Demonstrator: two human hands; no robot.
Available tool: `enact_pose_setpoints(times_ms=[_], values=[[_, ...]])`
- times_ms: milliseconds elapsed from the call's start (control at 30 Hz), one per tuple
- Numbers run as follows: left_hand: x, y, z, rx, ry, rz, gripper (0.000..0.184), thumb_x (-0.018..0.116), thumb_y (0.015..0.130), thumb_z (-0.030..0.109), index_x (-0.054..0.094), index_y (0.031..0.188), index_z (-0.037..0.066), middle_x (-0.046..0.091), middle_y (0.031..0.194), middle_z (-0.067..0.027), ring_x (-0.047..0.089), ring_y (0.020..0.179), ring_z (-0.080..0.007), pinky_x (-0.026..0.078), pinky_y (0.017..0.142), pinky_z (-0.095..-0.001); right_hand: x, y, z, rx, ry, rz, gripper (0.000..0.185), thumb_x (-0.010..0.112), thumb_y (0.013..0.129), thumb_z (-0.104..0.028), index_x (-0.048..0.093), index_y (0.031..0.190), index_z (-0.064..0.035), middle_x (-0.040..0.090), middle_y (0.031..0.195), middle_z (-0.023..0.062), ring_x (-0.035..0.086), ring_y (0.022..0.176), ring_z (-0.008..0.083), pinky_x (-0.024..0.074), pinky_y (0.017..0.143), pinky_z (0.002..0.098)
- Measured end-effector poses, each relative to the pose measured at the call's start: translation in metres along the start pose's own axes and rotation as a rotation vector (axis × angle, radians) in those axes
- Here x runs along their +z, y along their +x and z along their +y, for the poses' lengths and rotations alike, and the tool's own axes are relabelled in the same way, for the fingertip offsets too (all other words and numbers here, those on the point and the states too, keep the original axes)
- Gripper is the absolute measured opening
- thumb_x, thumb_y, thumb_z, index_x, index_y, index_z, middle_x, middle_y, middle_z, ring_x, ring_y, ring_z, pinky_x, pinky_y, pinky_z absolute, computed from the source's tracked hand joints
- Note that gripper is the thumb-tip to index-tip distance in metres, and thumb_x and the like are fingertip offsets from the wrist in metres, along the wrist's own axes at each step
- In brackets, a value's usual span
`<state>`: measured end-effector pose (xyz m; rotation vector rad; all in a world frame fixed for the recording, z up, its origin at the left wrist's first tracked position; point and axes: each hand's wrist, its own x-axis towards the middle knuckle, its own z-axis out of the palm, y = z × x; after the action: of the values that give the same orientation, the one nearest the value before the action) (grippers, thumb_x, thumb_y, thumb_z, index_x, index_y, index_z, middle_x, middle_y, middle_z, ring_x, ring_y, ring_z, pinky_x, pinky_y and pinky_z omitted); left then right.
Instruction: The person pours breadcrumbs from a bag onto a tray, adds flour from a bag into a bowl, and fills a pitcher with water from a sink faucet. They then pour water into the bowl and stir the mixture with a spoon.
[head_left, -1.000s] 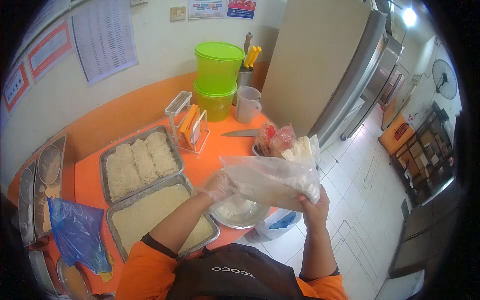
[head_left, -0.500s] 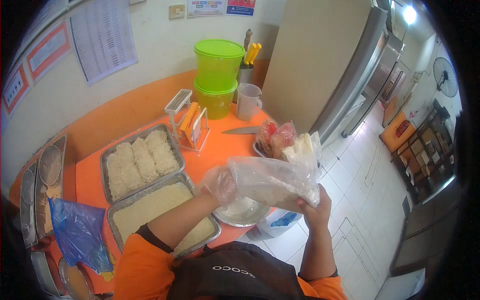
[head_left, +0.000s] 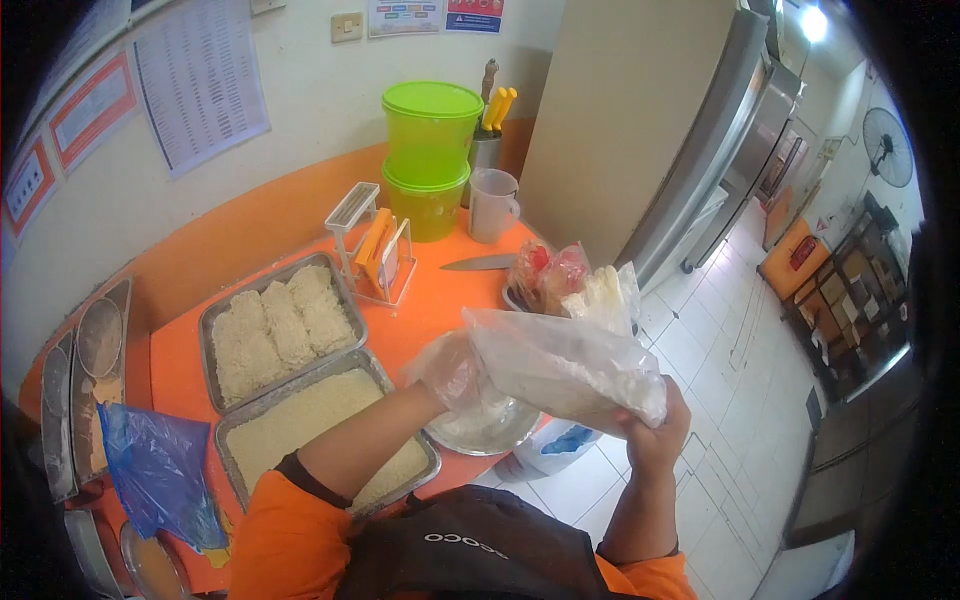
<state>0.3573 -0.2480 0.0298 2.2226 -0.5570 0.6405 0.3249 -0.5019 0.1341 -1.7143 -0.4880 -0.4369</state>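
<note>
A clear plastic bag, with white powder on its inside, is held tilted over the metal bowl. My right hand grips the bag's right end, thumb on the near side. At its left end is my left hand, covered in thin clear plastic and closed on the bag; the fingertips are partly hidden. White powder lies in the bowl below. To the left, one metal tray holds pale crumbs, and a second tray holds several crumb-coated pieces.
Behind the bag are bagged foods and a knife. Green tubs, a measuring jug and a white rack stand at the back. A blue plastic bag lies left; a tall fridge stands right.
The plastic bag has shifted slightly right, and its right end sits lower. My right hand has moved right and a little down with it. My left hand stays near the bag's left end.
</note>
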Motion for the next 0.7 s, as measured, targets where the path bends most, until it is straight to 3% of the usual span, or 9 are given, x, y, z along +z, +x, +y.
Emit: enact_pose_setpoints(times_ms=[67, 200, 300, 400, 500, 600, 667, 700], values=[[0.001, -0.009, -0.005, 0.003, -0.081, -0.041, 0.031, 0.053, 0.074, 0.013, 0.053, 0.103, 0.003, 0.056, 0.100, -0.0129, 0.052, 0.094, -0.0275, 0.040, 0.085, -0.0345, 0.000, 0.003, -0.003, 0.031, -0.124, -0.035, 0.045, 0.079, 0.057, -0.030, 0.058, 0.084, -0.0003, 0.059, 0.078, 0.0048, 0.055, 0.071, 0.0131, 0.0429, 0.065, 0.0256], [0.018, -0.015, -0.012, -0.127, -0.262, 0.053, 0.030, 0.047, 0.075, 0.008, 0.052, 0.104, 0.003, 0.057, 0.100, -0.0151, 0.052, 0.095, -0.0315, 0.039, 0.087, -0.0397, -0.004, -0.005, -0.002, 0.035, -0.050, -0.004, 0.046, 0.079, 0.057, -0.030, 0.059, 0.084, 0.0005, 0.059, 0.076, 0.0047, 0.055, 0.070, 0.0140, 0.0430, 0.065, 0.0257], [-0.021, -0.001, 0.021, -0.108, -0.161, 0.043, 0.024, 0.052, 0.069, 0.010, 0.057, 0.092, 0.004, 0.057, 0.091, -0.0141, 0.052, 0.085, -0.0314, 0.040, 0.076, -0.0419, 0.001, -0.008, 0.003, 0.110, -0.063, 0.042, 0.051, 0.076, 0.061, -0.037, 0.057, 0.089, 0.0018, 0.058, 0.077, 0.0040, 0.056, 0.074, 0.0150, 0.0432, 0.068, 0.0264], [-0.023, -0.004, 0.005, -0.083, 0.925, -0.383, 0.013, 0.053, 0.064, 0.015, 0.058, 0.075, 0.008, 0.054, 0.079, -0.0122, 0.049, 0.073, -0.0297, 0.037, 0.063, -0.0410, 0.001, -0.023, 0.030, 0.178, 0.037, 0.130, 0.070, 0.068, 0.066, -0.051, 0.049, 0.106, 0.0033, 0.054, 0.096, 0.0094, 0.052, 0.090, 0.0173, 0.0405, 0.079, 0.0285], [-0.037, 0.009, 0.015, 0.089, 0.769, -0.073, 0.009, 0.053, 0.063, 0.020, 0.054, 0.062, 0.011, 0.050, 0.071, -0.0098, 0.046, 0.066, -0.0262, 0.032, 0.056, -0.0390, 0.005, -0.049, 0.073, 0.127, 0.210, 0.366, 0.068, 0.063, 0.069, -0.054, 0.050, 0.102, 0.0038, 0.053, 0.100, 0.0111, 0.050, 0.096, 0.0182, 0.0390, 0.083, 0.0298], [-0.020, 0.019, -0.005, -0.065, -0.544, -0.019, 0.013, 0.049, 0.070, 0.021, 0.052, 0.077, 0.010, 0.049, 0.078, -0.0076, 0.047, 0.072, -0.0230, 0.037, 0.064, -0.0381, 0.010, -0.081, 0.107, 0.150, 0.464, 0.416, 0.066, 0.055, 0.076, -0.053, 0.047, 0.106, 0.0059, 0.049, 0.107, 0.0142, 0.046, 0.102, 0.0228, 0.0368, 0.087, 0.0327], [-0.015, 0.037, 0.002, -0.090, -1.684, -0.128, 0.021, 0.044, 0.077, 0.022, 0.047, 0.092, 0.008, 0.048, 0.089, -0.0074, 0.046, 0.081, -0.0213, 0.039, 0.072, -0.0351, 0.000, -0.109, 0.132, 0.247, 0.202, 0.264, 0.069, 0.040, 0.082, -0.053, 0.033, 0.119, 0.0044, 0.041, 0.118, 0.0144, 0.040, 0.111, 0.0230, 0.0314, 0.094, 0.0340], [-0.011, 0.046, 0.002, -0.093, -1.829, -0.166, 0.023, 0.042, 0.080, 0.023, 0.045, 0.096, 0.007, 0.048, 0.093, -0.0072, 0.045, 0.085, -0.0208, 0.039, 0.076, -0.0339, 0.000, -0.111, 0.134, 0.276, 0.198, 0.231, 0.068, 0.035, 0.084, -0.053, 0.029, 0.122, 0.0040, 0.039, 0.121, 0.0145, 0.038, 0.114, 0.0229, 0.0299, 0.096, 0.0341]])
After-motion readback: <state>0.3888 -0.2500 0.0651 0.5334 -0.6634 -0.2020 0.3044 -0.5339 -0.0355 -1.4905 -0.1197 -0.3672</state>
